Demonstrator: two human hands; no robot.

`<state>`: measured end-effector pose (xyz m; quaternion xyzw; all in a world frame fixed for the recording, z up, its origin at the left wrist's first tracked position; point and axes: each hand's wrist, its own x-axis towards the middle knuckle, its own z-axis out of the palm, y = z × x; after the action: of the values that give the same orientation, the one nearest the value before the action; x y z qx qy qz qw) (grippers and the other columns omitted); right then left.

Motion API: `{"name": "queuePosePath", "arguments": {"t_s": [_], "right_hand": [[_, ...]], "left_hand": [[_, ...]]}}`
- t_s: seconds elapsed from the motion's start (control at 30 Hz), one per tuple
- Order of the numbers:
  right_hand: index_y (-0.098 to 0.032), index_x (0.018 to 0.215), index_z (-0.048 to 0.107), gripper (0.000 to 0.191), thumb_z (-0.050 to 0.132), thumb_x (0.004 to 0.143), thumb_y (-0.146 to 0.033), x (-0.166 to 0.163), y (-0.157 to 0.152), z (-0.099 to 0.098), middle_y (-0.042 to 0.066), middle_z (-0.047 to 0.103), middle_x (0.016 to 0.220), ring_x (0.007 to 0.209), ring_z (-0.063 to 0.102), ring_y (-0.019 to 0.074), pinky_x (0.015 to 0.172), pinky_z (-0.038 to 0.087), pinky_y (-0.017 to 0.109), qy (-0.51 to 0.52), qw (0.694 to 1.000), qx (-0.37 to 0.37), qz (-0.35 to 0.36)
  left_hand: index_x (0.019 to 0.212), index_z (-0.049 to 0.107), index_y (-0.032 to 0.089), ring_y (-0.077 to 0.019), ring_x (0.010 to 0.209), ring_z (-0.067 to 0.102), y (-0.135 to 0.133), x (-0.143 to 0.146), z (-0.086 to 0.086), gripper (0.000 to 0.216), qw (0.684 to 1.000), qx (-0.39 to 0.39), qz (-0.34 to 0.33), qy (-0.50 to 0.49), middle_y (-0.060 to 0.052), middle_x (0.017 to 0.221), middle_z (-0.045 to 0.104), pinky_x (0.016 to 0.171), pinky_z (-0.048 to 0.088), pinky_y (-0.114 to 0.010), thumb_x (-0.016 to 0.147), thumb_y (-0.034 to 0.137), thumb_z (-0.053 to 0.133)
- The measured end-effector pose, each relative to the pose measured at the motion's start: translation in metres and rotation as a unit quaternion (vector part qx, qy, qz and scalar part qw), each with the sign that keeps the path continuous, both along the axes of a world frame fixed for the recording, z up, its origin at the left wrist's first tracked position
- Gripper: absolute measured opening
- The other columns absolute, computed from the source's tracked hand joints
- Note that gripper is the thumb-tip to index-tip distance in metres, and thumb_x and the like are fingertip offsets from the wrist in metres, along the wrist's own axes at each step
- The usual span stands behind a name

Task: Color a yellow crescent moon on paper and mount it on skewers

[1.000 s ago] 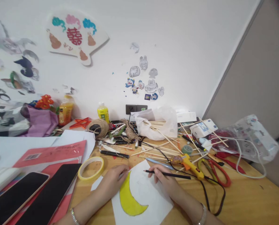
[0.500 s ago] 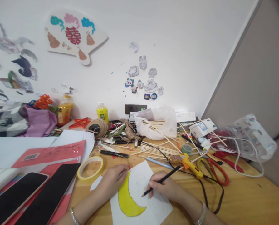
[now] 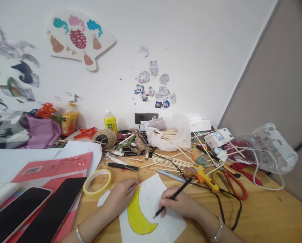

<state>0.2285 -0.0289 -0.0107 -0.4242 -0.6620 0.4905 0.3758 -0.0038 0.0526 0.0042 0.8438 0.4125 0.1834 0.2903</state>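
On the table before me lies a sheet of white paper (image 3: 166,226) with a yellow crescent moon (image 3: 137,216) on it, edged by a dark line. My right hand (image 3: 172,200) pinches a black pencil (image 3: 183,187), its tip at the paper just above the moon's lower right point. The pencil's top end leans away to the upper right. My left hand (image 3: 124,190) lies flat along the paper's upper left edge, fingers stretched toward the moon's upper point. It holds nothing, and part of its fingertips is hard to see.
Left are a yellow-rimmed tape roll (image 3: 97,182), a phone (image 3: 19,207) and a red packet (image 3: 54,165). Behind the paper lie a black marker (image 3: 123,166), twine (image 3: 105,137) and thin wooden sticks (image 3: 170,161). A yellow glue gun (image 3: 206,179) and scissors (image 3: 235,185) are on the right.
The pencil tip has shifted slightly downward, closer to the moon's lower right point, as my right hand tilts a little. My left hand stays in place on the paper.
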Motion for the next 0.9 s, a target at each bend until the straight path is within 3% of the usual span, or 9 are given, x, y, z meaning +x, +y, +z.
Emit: {"name": "queuePosePath", "arguments": {"t_s": [0.23,0.33,0.43,0.53,0.7,0.9], "right_hand": [[-0.013,0.07,0.074,0.052,0.055,0.084,-0.06,-0.001,0.0,-0.003,0.006,0.07,0.057,0.058,0.068,0.0188,0.057,0.051,0.026,-0.023,1.0,0.018,-0.009],[-0.013,0.071,0.07,0.053,0.048,0.088,-0.058,0.0,0.002,-0.006,0.005,0.067,0.056,0.056,0.065,0.0178,0.054,0.05,0.026,-0.048,0.996,0.052,-0.048],[-0.015,0.077,0.068,0.036,0.048,0.092,-0.042,0.005,0.006,-0.008,0.006,0.067,0.068,0.067,0.064,0.0192,0.066,0.051,0.031,-0.097,0.981,0.113,-0.125],[-0.017,0.09,0.068,0.014,0.056,0.085,-0.023,0.01,0.011,-0.007,0.009,0.066,0.091,0.089,0.06,0.0245,0.082,0.047,0.039,-0.164,0.953,0.177,-0.183],[-0.019,0.104,0.067,0.037,0.049,0.079,0.002,0.011,0.013,-0.009,0.01,0.065,0.102,0.099,0.057,0.0243,0.088,0.046,0.038,-0.253,0.92,0.237,-0.184],[-0.022,0.109,0.067,0.042,0.051,0.08,0.004,0.005,0.011,-0.012,0.007,0.067,0.103,0.096,0.058,0.0223,0.085,0.049,0.034,-0.31,0.894,0.275,-0.168]], "left_hand": [[0.094,0.063,0.016,-0.0174,0.086,0.064,0.0,-0.001,-0.002,0.019,1.0,0.001,0.0,0.001,-0.003,0.092,0.067,0.08,0.053,-0.039,0.093,0.033,0.054],[0.093,0.063,0.016,-0.017,0.084,0.064,0.0,-0.001,-0.003,0.019,1.0,0.004,0.001,0.006,-0.002,0.091,0.067,0.079,0.053,-0.038,0.093,0.032,0.054],[0.093,0.063,0.016,-0.0169,0.083,0.064,0.0,-0.002,-0.002,0.019,1.0,0.012,0.001,0.015,-0.002,0.089,0.067,0.078,0.053,-0.038,0.094,0.032,0.054],[0.093,0.063,0.016,-0.0173,0.085,0.064,0.001,-0.002,-0.002,0.018,0.999,0.024,-0.006,0.022,-0.002,0.091,0.067,0.079,0.053,-0.038,0.094,0.031,0.053],[0.092,0.063,0.017,-0.0181,0.086,0.064,0.003,-0.003,-0.002,0.02,0.998,0.054,-0.024,0.03,-0.003,0.089,0.067,0.079,0.05,-0.038,0.095,0.03,0.049],[0.091,0.067,0.023,-0.0242,0.087,0.065,0.007,-0.005,-0.009,0.028,0.995,0.09,-0.017,0.038,-0.006,0.088,0.071,0.079,0.047,-0.037,0.09,0.034,0.042]]}}
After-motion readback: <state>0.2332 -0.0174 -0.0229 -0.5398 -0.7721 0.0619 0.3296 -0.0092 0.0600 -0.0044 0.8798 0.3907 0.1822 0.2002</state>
